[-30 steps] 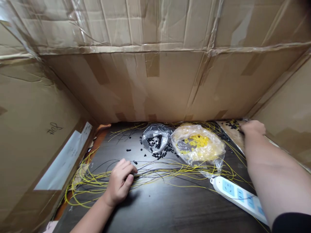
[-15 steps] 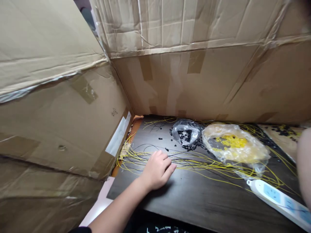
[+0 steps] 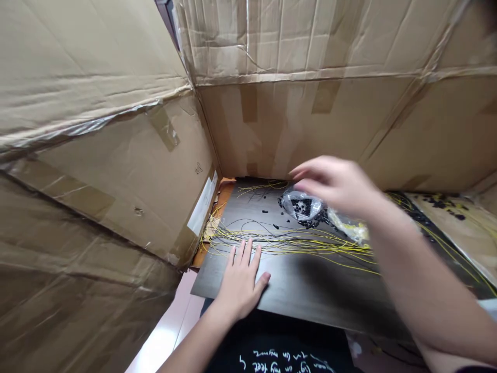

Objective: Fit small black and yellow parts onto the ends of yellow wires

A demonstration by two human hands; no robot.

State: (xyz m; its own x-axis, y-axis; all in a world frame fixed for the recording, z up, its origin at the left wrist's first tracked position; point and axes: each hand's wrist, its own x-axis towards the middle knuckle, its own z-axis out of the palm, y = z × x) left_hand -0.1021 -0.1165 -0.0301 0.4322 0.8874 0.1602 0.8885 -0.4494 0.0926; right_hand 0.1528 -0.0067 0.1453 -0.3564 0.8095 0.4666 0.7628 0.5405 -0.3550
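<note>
My left hand (image 3: 241, 282) lies with its fingers spread on the dark tabletop (image 3: 295, 290), close to the front edge. Its fingertips reach the bundle of thin yellow and black wires (image 3: 287, 243) running across the table. Over the clear plastic bag of small black pieces (image 3: 305, 207) hovers my right hand (image 3: 337, 184), slightly blurred. A gap shows between its thumb and fingers, and I see nothing in them. Behind my right forearm, the bag of yellow pieces (image 3: 349, 225) is mostly hidden.
Tall cardboard walls (image 3: 279, 129) enclose the table at the back and left. Loose black pieces (image 3: 275, 226) lie around the bag. At the right, a flat cardboard piece (image 3: 446, 228) carries scattered black and yellow bits.
My right arm has come in from the right edge and reached over the bags. My left hand has drawn back toward the front edge, its curled fingers now spread flat. The view has shifted slightly.
</note>
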